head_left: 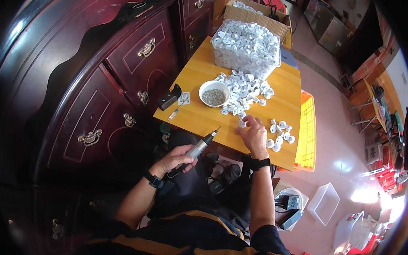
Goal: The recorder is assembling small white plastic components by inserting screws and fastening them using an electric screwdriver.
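Observation:
My left hand is wrapped round a silver and black electric screwdriver, its bit pointing up and away over the table's near edge. My right hand pinches a small round white plastic part at the near end of a loose pile of similar parts. Left of the pile is a white bowl with many small metal screws in it. A smaller group of white parts lies right of my right hand.
A clear plastic bin heaped with white parts stands at the table's far end, before a cardboard box. A black holder and a small screwdriver lie at the left edge. Dark wooden drawers stand left; a yellow crate stands right.

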### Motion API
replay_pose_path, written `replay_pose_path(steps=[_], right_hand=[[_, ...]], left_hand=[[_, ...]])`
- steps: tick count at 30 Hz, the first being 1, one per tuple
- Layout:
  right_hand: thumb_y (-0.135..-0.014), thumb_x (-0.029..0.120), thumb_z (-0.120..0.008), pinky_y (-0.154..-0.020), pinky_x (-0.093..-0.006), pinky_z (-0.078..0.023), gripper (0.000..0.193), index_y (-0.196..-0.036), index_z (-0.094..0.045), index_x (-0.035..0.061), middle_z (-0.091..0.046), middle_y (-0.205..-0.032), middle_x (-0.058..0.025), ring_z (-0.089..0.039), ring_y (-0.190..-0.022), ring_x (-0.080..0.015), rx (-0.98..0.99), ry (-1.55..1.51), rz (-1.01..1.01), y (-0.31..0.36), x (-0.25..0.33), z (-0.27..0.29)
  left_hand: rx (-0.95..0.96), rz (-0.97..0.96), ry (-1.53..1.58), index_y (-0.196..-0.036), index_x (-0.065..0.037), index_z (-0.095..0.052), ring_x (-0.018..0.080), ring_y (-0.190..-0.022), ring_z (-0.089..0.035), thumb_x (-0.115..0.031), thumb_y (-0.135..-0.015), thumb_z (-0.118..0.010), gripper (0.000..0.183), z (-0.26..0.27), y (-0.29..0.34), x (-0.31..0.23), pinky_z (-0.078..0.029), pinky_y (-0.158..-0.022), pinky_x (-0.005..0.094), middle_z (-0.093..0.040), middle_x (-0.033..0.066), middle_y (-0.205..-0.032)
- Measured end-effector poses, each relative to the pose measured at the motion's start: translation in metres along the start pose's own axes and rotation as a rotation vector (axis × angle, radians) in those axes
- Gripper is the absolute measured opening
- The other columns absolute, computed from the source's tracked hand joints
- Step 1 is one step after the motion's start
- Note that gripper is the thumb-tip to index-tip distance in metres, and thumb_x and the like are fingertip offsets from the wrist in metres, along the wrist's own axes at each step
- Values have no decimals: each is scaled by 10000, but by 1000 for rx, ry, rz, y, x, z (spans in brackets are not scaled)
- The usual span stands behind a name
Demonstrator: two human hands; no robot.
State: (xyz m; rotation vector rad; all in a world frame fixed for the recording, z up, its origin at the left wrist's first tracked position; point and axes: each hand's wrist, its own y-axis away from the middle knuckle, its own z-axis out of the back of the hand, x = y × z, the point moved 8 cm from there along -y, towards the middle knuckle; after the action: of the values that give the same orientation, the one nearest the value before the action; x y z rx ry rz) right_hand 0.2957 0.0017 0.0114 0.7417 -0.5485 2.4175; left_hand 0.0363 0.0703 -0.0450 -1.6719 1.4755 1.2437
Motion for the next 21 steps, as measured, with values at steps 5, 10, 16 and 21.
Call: replay_pose_path(steps=[5, 10, 16, 21], right_hand=[[-721, 275, -829, -746, -467, -532, 407, -1043, -643, 110, -659, -960, -150, -668, -878, -364, -18, 123, -5, -3, 2, -9], [-763, 228, -770, -724, -458, -528, 280, -961, -633, 85, -661, -874, -155, -668, -832, -359, -6, 159, 17, -11, 5, -11], [-824, 179, -675, -698, -433, -535, 176, -954, -652, 63, -687, -851, -180, -675, -770, -353, -69, 108, 8, -7, 0, -2], [-903, 173, -641, -671, -320, -532, 206, -1072, -680, 60, -704, -853, -124, -677, -709, -205, 25, -453, -86, 4, -10, -24]], left_hand=[[-7, -1, 6, -1115, -54, -532, 79, -659, -559, -286, -900, -636, 333, -2, 0, -1, -474, -568, 227, -584, 24, -854], [-11, -10, -1, -1123, -52, -533, 76, -659, -560, -292, -897, -642, 347, -1, 1, 1, -474, -564, 223, -585, 23, -851], [-19, -20, 26, -1125, -43, -536, 81, -641, -565, -301, -894, -651, 364, 1, 2, 4, -476, -560, 227, -586, 28, -841], [12, -28, -36, -1252, 8, -513, 90, -599, -552, -347, -890, -660, 528, 4, -2, 10, -451, -542, 225, -596, 46, -837]])
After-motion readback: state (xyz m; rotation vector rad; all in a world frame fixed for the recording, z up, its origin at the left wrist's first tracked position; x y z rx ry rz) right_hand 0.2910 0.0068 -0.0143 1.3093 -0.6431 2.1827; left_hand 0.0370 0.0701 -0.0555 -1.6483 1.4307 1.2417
